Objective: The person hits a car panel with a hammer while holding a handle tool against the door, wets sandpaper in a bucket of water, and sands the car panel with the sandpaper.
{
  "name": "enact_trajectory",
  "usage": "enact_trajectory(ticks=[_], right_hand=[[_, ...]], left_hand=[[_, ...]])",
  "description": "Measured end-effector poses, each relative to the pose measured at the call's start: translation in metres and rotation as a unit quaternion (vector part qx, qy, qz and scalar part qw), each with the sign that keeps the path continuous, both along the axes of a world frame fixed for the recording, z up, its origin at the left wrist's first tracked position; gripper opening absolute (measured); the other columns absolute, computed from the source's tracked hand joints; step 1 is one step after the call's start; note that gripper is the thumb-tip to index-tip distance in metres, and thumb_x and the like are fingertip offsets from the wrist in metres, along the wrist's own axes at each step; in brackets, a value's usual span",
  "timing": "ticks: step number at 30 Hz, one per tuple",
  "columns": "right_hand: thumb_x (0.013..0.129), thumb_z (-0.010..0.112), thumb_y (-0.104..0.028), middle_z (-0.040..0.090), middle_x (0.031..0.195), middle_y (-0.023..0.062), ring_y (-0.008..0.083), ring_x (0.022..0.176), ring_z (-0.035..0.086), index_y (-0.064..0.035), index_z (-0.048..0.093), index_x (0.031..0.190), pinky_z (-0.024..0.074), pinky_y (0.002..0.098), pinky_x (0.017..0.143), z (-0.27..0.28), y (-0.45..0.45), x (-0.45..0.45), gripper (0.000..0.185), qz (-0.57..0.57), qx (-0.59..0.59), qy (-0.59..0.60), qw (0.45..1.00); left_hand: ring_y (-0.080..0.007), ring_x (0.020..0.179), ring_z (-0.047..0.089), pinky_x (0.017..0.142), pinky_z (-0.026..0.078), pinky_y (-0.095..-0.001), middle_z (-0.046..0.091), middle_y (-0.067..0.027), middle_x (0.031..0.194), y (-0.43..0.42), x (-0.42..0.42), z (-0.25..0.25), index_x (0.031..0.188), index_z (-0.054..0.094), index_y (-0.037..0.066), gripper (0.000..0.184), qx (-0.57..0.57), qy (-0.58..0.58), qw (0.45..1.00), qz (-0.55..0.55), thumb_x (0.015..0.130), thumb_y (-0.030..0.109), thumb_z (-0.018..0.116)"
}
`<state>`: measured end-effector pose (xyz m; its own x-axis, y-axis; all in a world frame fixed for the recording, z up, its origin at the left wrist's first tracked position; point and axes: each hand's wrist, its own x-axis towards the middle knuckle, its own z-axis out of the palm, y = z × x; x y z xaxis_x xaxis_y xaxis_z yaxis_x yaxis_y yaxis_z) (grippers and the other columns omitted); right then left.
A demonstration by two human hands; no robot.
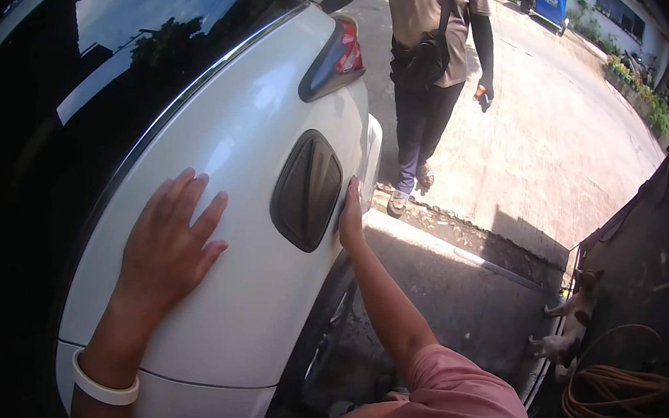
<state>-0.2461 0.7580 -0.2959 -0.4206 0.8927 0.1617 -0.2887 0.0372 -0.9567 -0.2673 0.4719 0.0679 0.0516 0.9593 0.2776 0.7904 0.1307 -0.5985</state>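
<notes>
A white car [225, 296] fills the left side of the head view. My left hand [175, 232] lies on its white body panel below the dark window [183, 18], fingers apart and nothing in them. To its right a dark rounded panel [308, 191] is set into the bodywork. My right hand [350, 221] rests edge-on against the body just beside that panel, its visible fingers stretched out; its palm side is hidden. Above the panel sits a red tail light [349, 48].
A person [429, 46] stands at the car's far end, one arm by the car, a small object in the other hand. A cat [577, 311] stands near a coiled orange hose [618, 398] by the dark wall at right. A blue vehicle [549, 4] is farther off.
</notes>
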Motion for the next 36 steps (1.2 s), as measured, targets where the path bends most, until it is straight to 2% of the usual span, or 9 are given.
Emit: enact_trajectory(ticks=[6, 9, 14, 21, 23, 28, 30, 33, 36], right_hand=[[0.101, 0.03, -0.012, 0.003, 0.167, 0.021, 0.0315, 0.155, -0.002, 0.0086, 0.012, 0.156, -0.0001, 0.0387, 0.124, -0.004, -0.148, 0.061, 0.061, 0.044, 0.044, 0.06, 0.996], [0.104, 0.031, -0.016, 0.006, 0.167, 0.0199, 0.0298, 0.155, 0.001, 0.0077, 0.014, 0.156, 0.0021, 0.0369, 0.125, -0.01, -0.133, 0.052, 0.06, 0.035, 0.041, 0.057, 0.997], [0.105, 0.03, -0.02, 0.009, 0.167, 0.0194, 0.0285, 0.155, 0.004, 0.0074, 0.016, 0.156, 0.0036, 0.0354, 0.124, -0.002, -0.011, 0.003, 0.059, 0.014, -0.007, 0.013, 1.0], [0.107, 0.028, -0.025, 0.013, 0.166, 0.0187, 0.0267, 0.155, 0.007, 0.0068, 0.018, 0.156, 0.0056, 0.0333, 0.124, -0.004, -0.116, 0.044, 0.059, 0.037, 0.055, 0.043, 0.997], [0.107, 0.028, -0.027, 0.014, 0.166, 0.0185, 0.0262, 0.155, 0.008, 0.0067, 0.018, 0.156, 0.0062, 0.0327, 0.124, -0.003, -0.114, 0.046, 0.06, 0.037, 0.064, 0.045, 0.996], [0.109, 0.027, -0.03, 0.016, 0.166, 0.018, 0.0249, 0.155, 0.011, 0.0063, 0.019, 0.155, 0.0077, 0.0312, 0.124, 0.001, -0.01, 0.011, 0.06, 0.011, 0.013, 0.029, 0.999], [0.107, 0.031, -0.026, 0.016, 0.165, 0.0222, 0.0307, 0.154, 0.011, 0.0065, 0.022, 0.155, 0.0079, 0.0346, 0.125, 0.003, -0.015, 0.005, 0.058, -0.02, 0.014, 0.031, 0.999], [0.104, 0.035, -0.02, 0.01, 0.166, 0.0219, 0.034, 0.155, 0.005, 0.0056, 0.019, 0.156, 0.0048, 0.0409, 0.125, 0.002, -0.071, 0.02, 0.06, -0.013, 0.109, 0.034, 0.993], [0.105, 0.034, -0.023, 0.01, 0.166, 0.0218, 0.034, 0.155, 0.005, 0.0044, 0.019, 0.156, 0.0042, 0.041, 0.125, 0.0, -0.082, 0.028, 0.06, 0.005, 0.127, 0.053, 0.99]], left_hand=[[-0.0342, 0.14, 0.039, 0.117, 0.035, -0.048, 0.047, -0.0159, 0.144, 0.0, -0.003, -0.001, 0.138, 0.052, 0.012, 0.058, -0.007, -0.021, 1.0, 0.018, 0.088, 0.033, 0.075], [-0.0344, 0.14, 0.039, 0.117, 0.035, -0.0483, 0.047, -0.016, 0.144, 0.0, -0.003, -0.001, 0.138, 0.052, 0.012, 0.058, -0.006, -0.019, 1.0, 0.018, 0.088, 0.033, 0.075], [-0.0339, 0.138, 0.041, 0.115, 0.038, -0.0462, 0.047, -0.0176, 0.141, 0.0, -0.002, -0.001, 0.137, 0.052, 0.011, 0.061, 0.001, -0.003, 1.0, -0.002, 0.086, 0.032, 0.077], [-0.0344, 0.14, 0.04, 0.116, 0.037, -0.0486, 0.047, -0.0167, 0.144, -0.001, -0.004, -0.003, 0.139, 0.051, 0.012, 0.06, -0.011, -0.007, 1.0, 0.021, 0.088, 0.033, 0.075], [-0.0346, 0.138, 0.041, 0.114, 0.039, -0.0473, 0.047, -0.0184, 0.142, 0.0, -0.003, -0.003, 0.137, 0.052, 0.01, 0.061, -0.01, 0.002, 1.0, 0.017, 0.086, 0.032, 0.077], [-0.0347, 0.138, 0.042, 0.114, 0.039, -0.0479, 0.047, -0.0164, 0.143, 0.0, -0.001, -0.006, 0.138, 0.052, 0.01, 0.058, -0.014, 0.008, 1.0, 0.025, 0.089, 0.032, 0.075], [-0.0346, 0.138, 0.041, 0.114, 0.039, -0.0476, 0.047, -0.0156, 0.144, -0.001, -0.002, -0.01, 0.138, 0.052, 0.011, 0.057, -0.018, 0.009, 0.999, 0.027, 0.09, 0.031, 0.073], [-0.0343, 0.139, 0.041, 0.114, 0.04, -0.0471, 0.046, -0.0151, 0.146, -0.001, -0.007, -0.011, 0.139, 0.051, 0.011, 0.056, -0.019, 0.016, 0.999, 0.023, 0.091, 0.029, 0.072], [-0.0345, 0.139, 0.04, 0.113, 0.041, -0.047, 0.046, -0.0152, 0.146, -0.001, -0.007, -0.013, 0.141, 0.049, 0.012, 0.057, -0.023, 0.016, 0.999, 0.023, 0.091, 0.028, 0.071]])
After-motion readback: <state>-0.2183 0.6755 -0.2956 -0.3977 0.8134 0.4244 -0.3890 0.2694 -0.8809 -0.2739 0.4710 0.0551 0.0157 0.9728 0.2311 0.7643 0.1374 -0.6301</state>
